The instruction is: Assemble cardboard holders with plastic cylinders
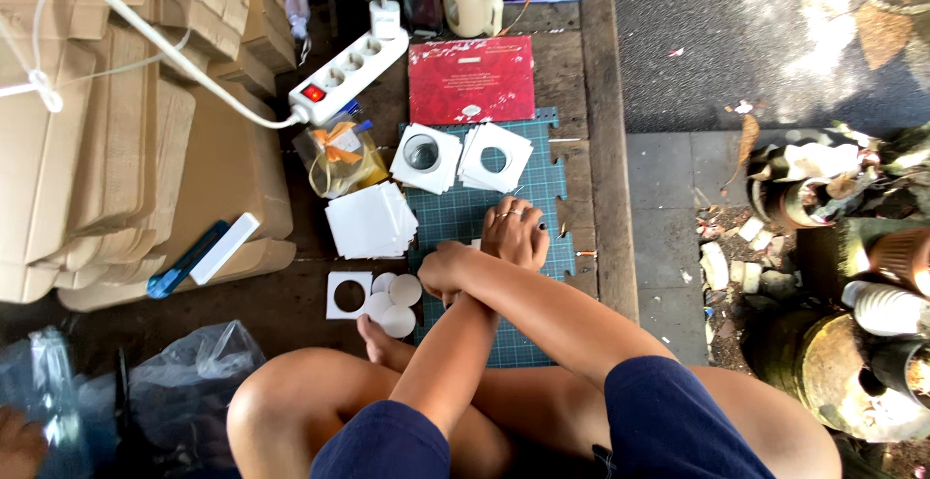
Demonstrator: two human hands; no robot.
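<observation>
I sit cross-legged with my forearms crossed over a green cutting mat (544, 181). My left hand (513, 232), with rings on its fingers, lies flat on the mat, fingers together, over a small white card (475, 243). My right hand (446, 271) is curled into a fist just left of it at the mat's edge; whatever is in it is hidden. Beside the fist lie white round discs (397, 307) and a white square card with a round hole (348, 295). A stack of plain white cards (371, 219) sits above them.
Two piles of holed white cards (494, 157) (423, 156) lie at the mat's far end, below a red booklet (471, 80). A power strip (349, 72), a ribboned plastic bag (339, 154), cardboard stacks (107, 150), plastic bags (184, 382) left. Plant pots (823, 188) beyond the wooden edge (610, 150).
</observation>
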